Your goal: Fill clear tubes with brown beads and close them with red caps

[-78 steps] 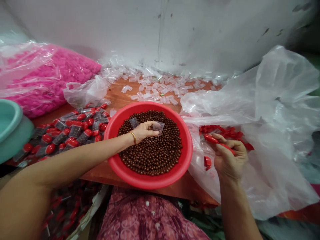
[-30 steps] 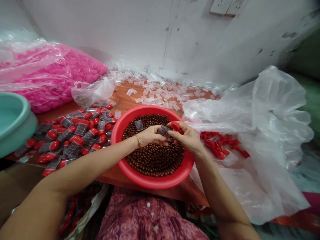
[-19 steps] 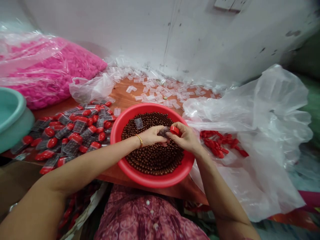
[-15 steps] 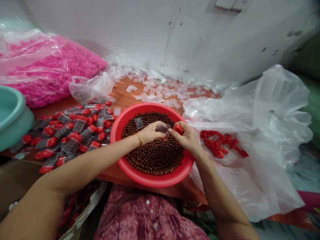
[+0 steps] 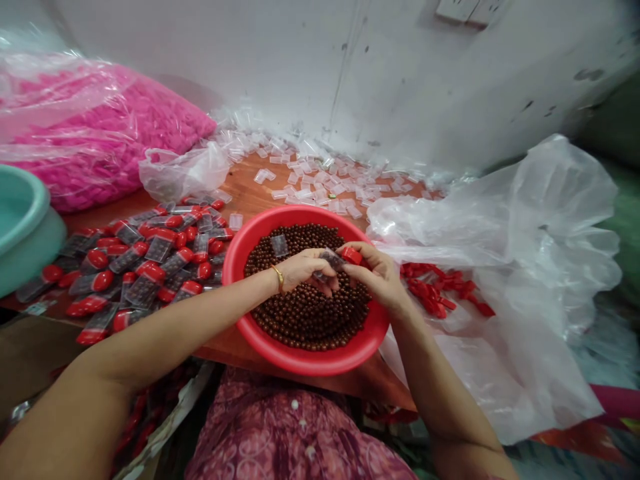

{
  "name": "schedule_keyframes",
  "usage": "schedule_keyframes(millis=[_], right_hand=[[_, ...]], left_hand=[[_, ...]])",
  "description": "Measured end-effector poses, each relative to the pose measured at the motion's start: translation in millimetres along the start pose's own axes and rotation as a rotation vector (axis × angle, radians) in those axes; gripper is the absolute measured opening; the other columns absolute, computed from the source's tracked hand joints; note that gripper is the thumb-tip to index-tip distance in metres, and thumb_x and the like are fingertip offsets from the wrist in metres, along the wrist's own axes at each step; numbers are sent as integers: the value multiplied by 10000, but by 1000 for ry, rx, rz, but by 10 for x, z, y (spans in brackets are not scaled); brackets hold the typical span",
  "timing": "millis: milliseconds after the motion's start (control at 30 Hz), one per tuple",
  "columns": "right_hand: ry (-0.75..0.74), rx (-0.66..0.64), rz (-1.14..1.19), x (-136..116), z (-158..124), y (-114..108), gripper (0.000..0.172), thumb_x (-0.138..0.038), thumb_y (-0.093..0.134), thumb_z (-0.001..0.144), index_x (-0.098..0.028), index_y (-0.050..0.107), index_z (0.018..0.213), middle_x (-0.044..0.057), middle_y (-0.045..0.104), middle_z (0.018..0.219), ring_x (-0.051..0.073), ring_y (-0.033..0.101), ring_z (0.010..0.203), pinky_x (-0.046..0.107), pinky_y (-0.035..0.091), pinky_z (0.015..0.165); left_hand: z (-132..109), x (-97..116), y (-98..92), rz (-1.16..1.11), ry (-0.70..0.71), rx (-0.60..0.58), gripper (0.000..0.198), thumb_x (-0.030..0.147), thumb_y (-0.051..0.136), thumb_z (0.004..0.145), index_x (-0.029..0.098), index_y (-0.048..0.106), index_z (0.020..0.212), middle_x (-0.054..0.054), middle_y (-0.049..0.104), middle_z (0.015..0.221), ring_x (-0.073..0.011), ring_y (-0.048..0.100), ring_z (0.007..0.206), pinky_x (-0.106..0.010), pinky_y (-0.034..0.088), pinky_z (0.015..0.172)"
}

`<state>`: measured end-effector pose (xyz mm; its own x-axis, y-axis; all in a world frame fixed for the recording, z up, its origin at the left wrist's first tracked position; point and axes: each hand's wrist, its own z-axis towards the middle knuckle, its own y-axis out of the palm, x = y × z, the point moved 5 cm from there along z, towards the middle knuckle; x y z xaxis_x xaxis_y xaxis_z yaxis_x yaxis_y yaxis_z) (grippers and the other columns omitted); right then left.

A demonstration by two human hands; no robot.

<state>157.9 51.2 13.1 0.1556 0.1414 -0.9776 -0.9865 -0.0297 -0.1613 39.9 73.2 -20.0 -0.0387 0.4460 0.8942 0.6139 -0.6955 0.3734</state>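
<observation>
Above the red basin (image 5: 310, 362) my left hand (image 5: 301, 269) is closed on a small clear plastic box (image 5: 332, 259) with dark contents. My right hand (image 5: 379, 275) pinches a red cap (image 5: 351, 255) at the box's right end. Box and cap meet there, though fingers partly hide the join, and I cannot tell whether the cap is fully on. Brown round beads (image 5: 305, 317) fill much of the basin below both hands. Another clear plastic piece (image 5: 279, 245) lies on the beads, left of my fingers.
Many red-capped clear boxes (image 5: 160, 245) are heaped left of the basin. Loose red caps (image 5: 434, 293) lie on plastic sheeting (image 5: 525, 320) at the right. Clear pieces (image 5: 320, 183) scatter behind. A bag of pink parts (image 5: 115, 133) and a teal tub (image 5: 30, 227) stand left.
The red cap has come leftward against the end of the clear box, which was apart from it before. My left fingers have shifted and loosened somewhat around the box.
</observation>
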Motion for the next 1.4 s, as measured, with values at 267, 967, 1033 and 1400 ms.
schedule_keyframes(millis=[267, 967, 1033, 1400], right_hand=[[-23, -25, -48, 39, 26, 2, 273, -350, 755, 603, -200, 540, 681, -60, 488, 564, 72, 421, 479, 200, 359, 437], [-220, -87, -484, 160, -202, 79, 441, -336, 399, 919, -226, 492, 1336, 39, 605, 1254, 188, 572, 1144, 360, 437, 1019], [-204, -85, -485, 145, -237, 69, 443, -319, 405, 916, -225, 488, 1341, 37, 591, 1278, 194, 565, 1160, 372, 432, 1031], [-205, -41, -433, 96, -297, 137, 420, -307, 438, 914, -209, 522, 1314, 49, 573, 1300, 210, 568, 1165, 397, 424, 1048]], left_hand=[[-15, 35, -21, 54, -29, 61, 162, 138, 485, 548, 151, 498, 710, 1, 578, 502, -109, 536, 447, -205, 455, 447], [-74, 25, 55, 460, 0, 221, 149, 49, 472, 619, 174, 426, 687, 97, 449, 410, -72, 435, 358, -167, 380, 377], [-90, 41, 60, 551, 47, 229, 129, 75, 487, 611, 176, 425, 664, 91, 446, 442, -76, 445, 389, -176, 371, 399], [-176, 183, 70, 1001, 167, 318, 69, 119, 532, 599, 165, 482, 610, 49, 465, 540, -93, 408, 519, -210, 295, 496]])
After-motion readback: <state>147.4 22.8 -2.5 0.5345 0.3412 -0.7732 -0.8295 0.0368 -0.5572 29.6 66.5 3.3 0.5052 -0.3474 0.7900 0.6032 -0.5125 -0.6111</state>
